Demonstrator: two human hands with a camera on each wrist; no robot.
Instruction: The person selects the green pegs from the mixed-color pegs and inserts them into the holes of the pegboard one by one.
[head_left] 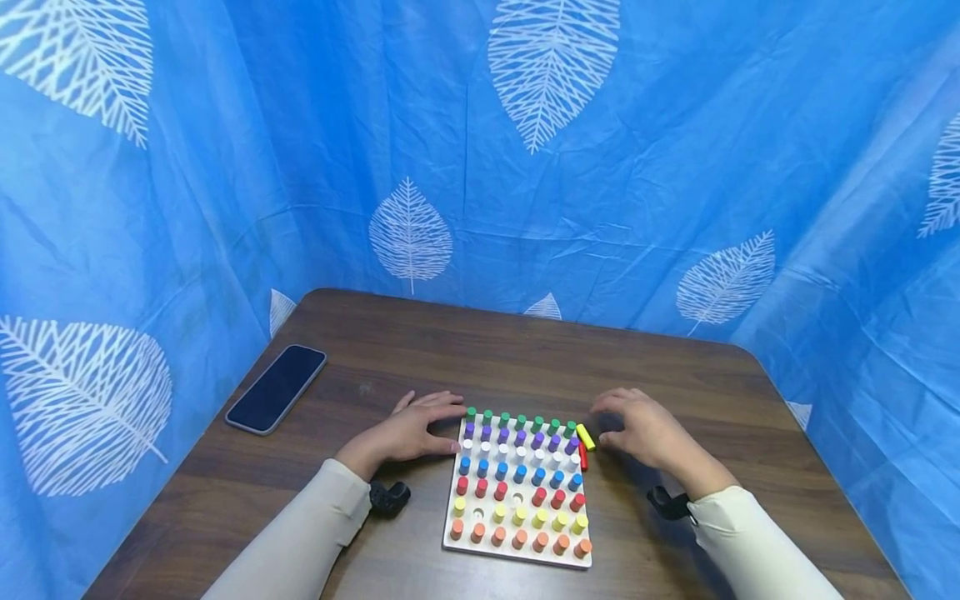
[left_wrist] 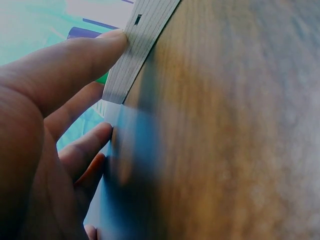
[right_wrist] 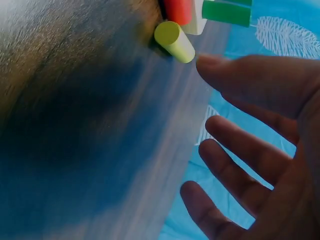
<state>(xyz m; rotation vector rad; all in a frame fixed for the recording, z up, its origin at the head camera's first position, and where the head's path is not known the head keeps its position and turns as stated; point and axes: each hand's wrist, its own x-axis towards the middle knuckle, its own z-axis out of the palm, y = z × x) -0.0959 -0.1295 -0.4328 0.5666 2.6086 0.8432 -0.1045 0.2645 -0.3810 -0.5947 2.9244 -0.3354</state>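
A pale wooden pegboard (head_left: 517, 560) lies on the table, filled with rows of coloured pegs. One bare hole shows in its red row and one in its yellow row. Against the far left corner, my left hand (head_left: 412, 429) rests with its thumb (left_wrist: 107, 47) touching the board's side edge and its fingers extended. A loose yellow peg (right_wrist: 176, 42) and a loose red peg (head_left: 582, 456) lie beside the board's right edge. My right hand (head_left: 648, 429) hovers just right of them, fingers spread and loosely bent, holding nothing; the thumb tip is close to the yellow peg.
A dark-screened phone (head_left: 276, 390) lies at the table's left side. The brown wooden table (head_left: 525, 350) is bordered by a blue curtain (head_left: 465, 208) with white leaf prints at the back and sides. Black straps (head_left: 390, 498) sit at both wrists.
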